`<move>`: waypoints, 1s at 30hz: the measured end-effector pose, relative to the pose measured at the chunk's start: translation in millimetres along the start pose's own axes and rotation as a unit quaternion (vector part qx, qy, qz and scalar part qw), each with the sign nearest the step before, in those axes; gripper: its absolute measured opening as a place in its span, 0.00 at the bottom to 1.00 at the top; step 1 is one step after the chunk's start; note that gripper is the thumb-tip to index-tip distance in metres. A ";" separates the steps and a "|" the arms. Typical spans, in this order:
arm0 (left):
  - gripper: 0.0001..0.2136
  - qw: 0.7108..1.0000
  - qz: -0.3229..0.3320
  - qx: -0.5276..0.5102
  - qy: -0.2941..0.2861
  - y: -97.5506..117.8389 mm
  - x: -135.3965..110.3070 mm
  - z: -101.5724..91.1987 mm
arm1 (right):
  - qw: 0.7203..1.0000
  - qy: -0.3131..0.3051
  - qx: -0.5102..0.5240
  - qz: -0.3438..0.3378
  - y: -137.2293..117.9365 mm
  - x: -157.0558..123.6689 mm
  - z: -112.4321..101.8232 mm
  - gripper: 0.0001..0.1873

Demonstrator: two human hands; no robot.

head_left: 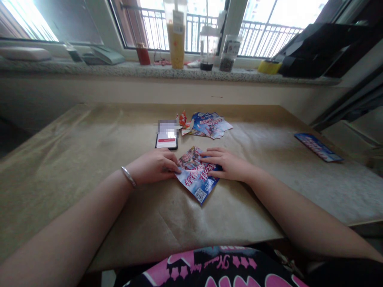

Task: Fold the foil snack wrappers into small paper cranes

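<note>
A square printed paper sheet [200, 181] in blue, white and red lies on the table, turned so one corner points at me. It carries large red-edged lettering and a QR code near that corner. My left hand [161, 165], with a silver bracelet at the wrist, has its fingers closed on the sheet's left corner; the thumb is partly hidden. Over the right side of the sheet my right hand [226, 163] lies with its fingers spread, pressing on the paper. Just beyond my left hand is a phone [166, 139] with its screen lit.
Behind the sheet lie a fanned pile of similar leaflets [211, 125] and an orange-and-white folded paper piece [183, 119]. Another leaflet [317, 147] rests at the table's right. A gold cloth [89, 143] covers the table. Jars and a tall yellow-filled container [176, 46] line the windowsill.
</note>
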State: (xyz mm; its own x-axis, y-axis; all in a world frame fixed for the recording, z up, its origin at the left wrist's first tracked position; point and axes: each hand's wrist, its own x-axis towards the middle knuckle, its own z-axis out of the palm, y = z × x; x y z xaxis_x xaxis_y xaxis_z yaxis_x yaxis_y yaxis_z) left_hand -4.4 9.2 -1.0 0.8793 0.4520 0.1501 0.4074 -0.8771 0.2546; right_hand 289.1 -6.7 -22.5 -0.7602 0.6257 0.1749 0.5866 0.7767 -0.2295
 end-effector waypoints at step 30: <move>0.10 0.969 -0.127 0.206 -0.042 3.2 -4.0 -7.3 | 0.998 -0.009 -0.058 0.007 -3.7 -4.2 -15.5 0.26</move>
State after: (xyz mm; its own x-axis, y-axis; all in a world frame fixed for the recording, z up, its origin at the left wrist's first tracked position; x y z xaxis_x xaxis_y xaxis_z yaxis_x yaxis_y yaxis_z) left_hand -8.4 5.7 6.2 0.7482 0.6615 0.0503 0.6615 -0.7381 -0.1324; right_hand 294.5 -11.1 -7.5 -0.7555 0.6364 0.1557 0.6251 0.7713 -0.1197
